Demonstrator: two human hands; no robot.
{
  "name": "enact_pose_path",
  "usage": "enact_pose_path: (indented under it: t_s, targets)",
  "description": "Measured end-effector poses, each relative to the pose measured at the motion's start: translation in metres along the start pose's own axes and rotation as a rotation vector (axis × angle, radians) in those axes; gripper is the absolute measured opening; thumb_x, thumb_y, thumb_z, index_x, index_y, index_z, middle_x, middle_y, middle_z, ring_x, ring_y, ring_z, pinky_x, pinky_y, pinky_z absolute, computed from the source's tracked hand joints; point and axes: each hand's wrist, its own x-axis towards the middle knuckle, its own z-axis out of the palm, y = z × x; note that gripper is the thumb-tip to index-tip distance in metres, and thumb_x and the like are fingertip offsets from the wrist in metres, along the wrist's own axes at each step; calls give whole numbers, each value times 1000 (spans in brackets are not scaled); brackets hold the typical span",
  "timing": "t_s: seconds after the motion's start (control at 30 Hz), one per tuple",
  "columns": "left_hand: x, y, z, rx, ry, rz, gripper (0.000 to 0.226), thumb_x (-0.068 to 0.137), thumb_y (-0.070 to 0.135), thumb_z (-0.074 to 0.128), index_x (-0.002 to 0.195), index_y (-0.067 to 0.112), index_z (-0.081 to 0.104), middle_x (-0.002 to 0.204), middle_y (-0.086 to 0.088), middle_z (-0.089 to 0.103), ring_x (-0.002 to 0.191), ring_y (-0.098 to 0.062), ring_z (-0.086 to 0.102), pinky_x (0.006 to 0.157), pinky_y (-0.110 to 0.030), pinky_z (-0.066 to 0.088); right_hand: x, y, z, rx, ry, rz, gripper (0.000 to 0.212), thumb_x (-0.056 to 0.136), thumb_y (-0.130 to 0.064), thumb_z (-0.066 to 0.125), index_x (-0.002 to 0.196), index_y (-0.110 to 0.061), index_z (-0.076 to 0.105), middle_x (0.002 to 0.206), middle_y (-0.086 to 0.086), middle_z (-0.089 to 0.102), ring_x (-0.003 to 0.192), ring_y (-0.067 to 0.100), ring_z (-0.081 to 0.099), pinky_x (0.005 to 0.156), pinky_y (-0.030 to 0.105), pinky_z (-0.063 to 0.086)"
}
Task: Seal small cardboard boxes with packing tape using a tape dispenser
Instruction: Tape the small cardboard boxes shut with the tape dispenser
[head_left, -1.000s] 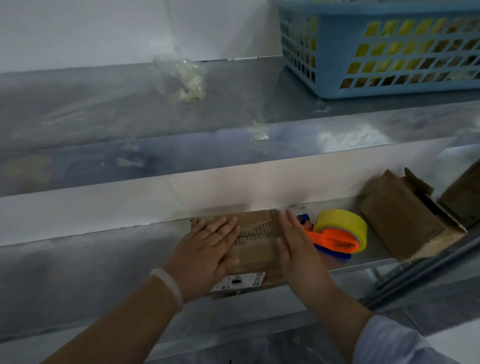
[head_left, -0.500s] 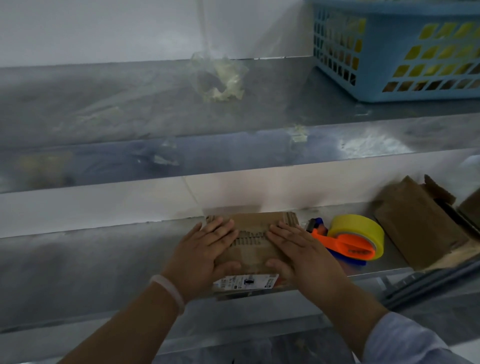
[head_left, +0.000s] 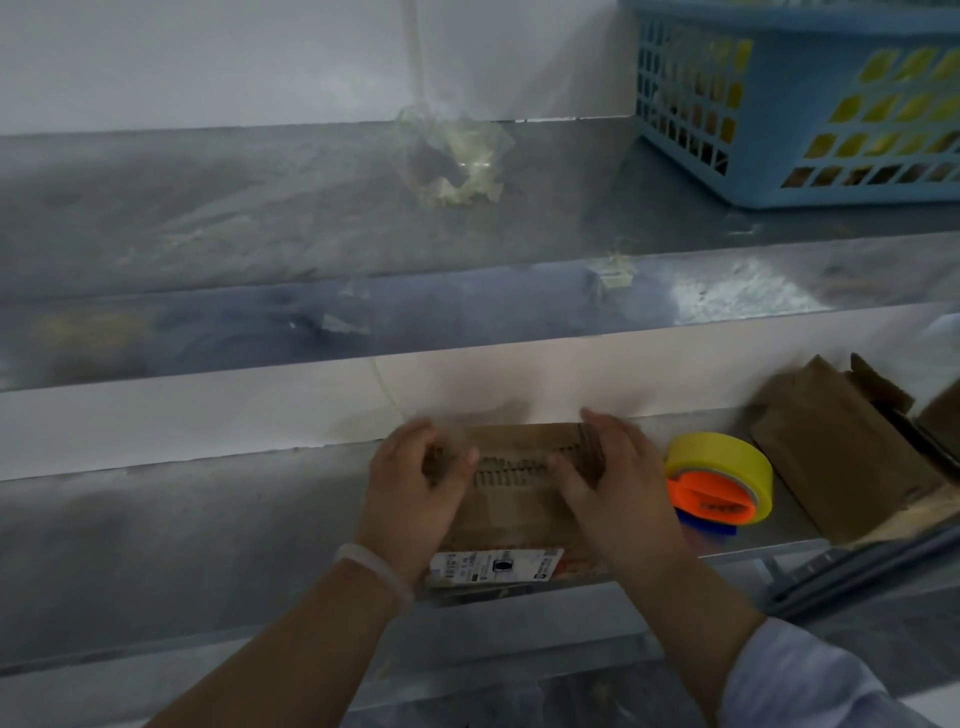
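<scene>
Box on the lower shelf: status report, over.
Left hand and right hand grip the box ends, fingers blurred. Box flat on shelf, flaps closed. Dispenser untouched to its right. Nothing blocking.

On our steel table (head_left: 182, 545) we find a small cardboard box (head_left: 514, 504), a tape dispenser (head_left: 719, 478) just right of it, then an open cardboard box (head_left: 841, 457). The upper shelf (head_left: 234, 218) carries a blue basket (head_left: 779, 156) and crumpled clear tape (head_left: 457, 161).
</scene>
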Motion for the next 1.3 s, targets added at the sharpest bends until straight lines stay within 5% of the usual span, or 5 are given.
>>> enact_pose_path:
  t_s: [0.2,0.43,0.67,0.97,1.3]
  targets:
    - [16,-8,16,-280,-200,-287,72,91,29,63,150,23,22,94,40,36,72,26,41,53,8,32,19,6,11,132,-308,314,90,86,-55,59,154,-22,11,149,-3,41,131,18,44,89,19,35]
    - [14,-27,18,-618,-240,-416,63,100,25,48,150,36,13,129,22,29,77,24,48,58,1,42,16,19,5,343,-366,422,60,100,-42,40,151,-41,8,140,1,46,83,0,44,64,15,37]
    - [17,-36,13,-875,-293,-484,55,99,18,47,143,45,27,128,19,51,94,-4,66,77,-23,54,20,29,2,882,-441,569,56,101,-23,42,150,-39,22,139,-8,51,113,15,59,94,36,50]
    - [-8,-29,6,-601,116,-298,31,80,13,74,100,30,57,102,2,63,94,-10,63,79,-28,54,-3,4,5,335,89,351,69,82,-36,73,140,-15,44,124,2,51,115,18,50,96,35,44]
    - [-65,-29,5,-360,-142,-8,83,63,60,78,136,43,42,122,10,45,111,3,51,86,-17,50,-33,-12,20,749,-160,314,45,85,-24,71,120,-31,43,115,-15,56,101,-1,59,72,17,53]
